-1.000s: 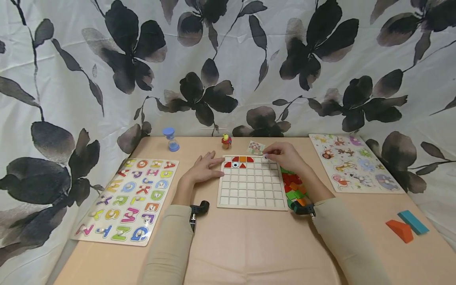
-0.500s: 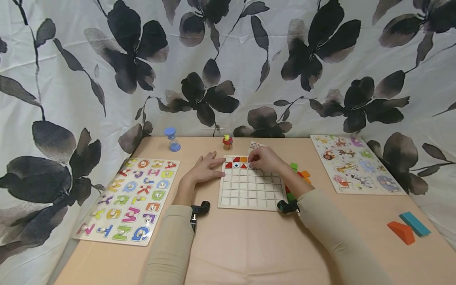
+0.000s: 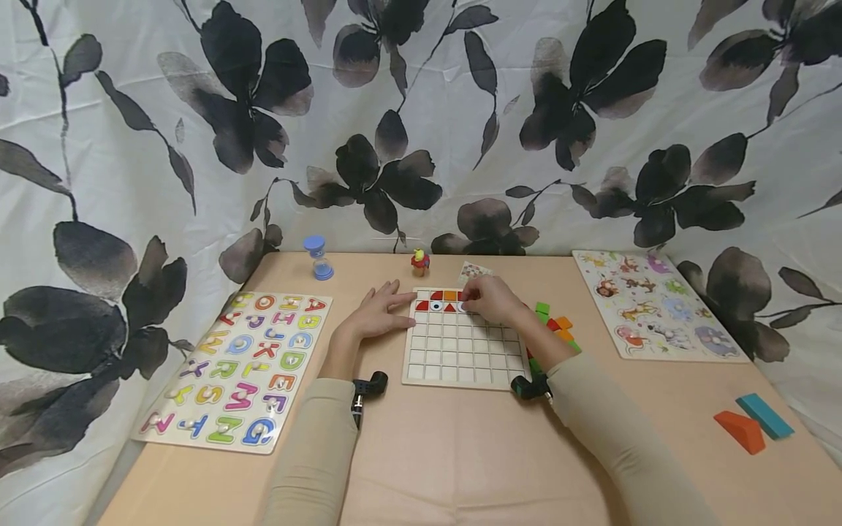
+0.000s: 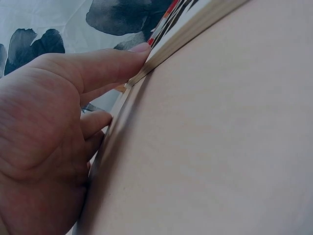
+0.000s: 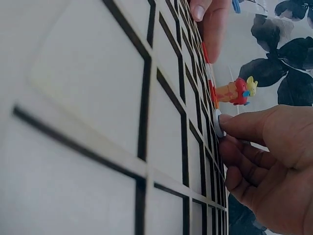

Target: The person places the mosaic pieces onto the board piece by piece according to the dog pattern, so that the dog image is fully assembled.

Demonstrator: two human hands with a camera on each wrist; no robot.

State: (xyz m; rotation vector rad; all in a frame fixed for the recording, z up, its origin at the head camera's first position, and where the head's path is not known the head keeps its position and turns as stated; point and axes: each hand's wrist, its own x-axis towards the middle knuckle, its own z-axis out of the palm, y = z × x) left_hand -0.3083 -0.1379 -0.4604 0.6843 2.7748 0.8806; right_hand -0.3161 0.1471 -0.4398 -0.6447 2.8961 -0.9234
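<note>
Right hand (image 3: 498, 301) has a white tile (image 5: 217, 122) pinched just right of the red triangle (image 3: 449, 307), left hand (image 3: 377, 314) kinda splayed against the board (image 3: 460, 353).

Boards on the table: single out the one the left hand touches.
The middle one, the white grid board: the left hand touches its edge. The letter board and animal board lie apart from that hand.

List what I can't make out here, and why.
Block pile, head view: partly hidden by the right forearm.
Card, head view: print too small.
White piece, right wrist view: partly covered by the right hand.
Grid board, left wrist view: cut off by the top edge.
</note>
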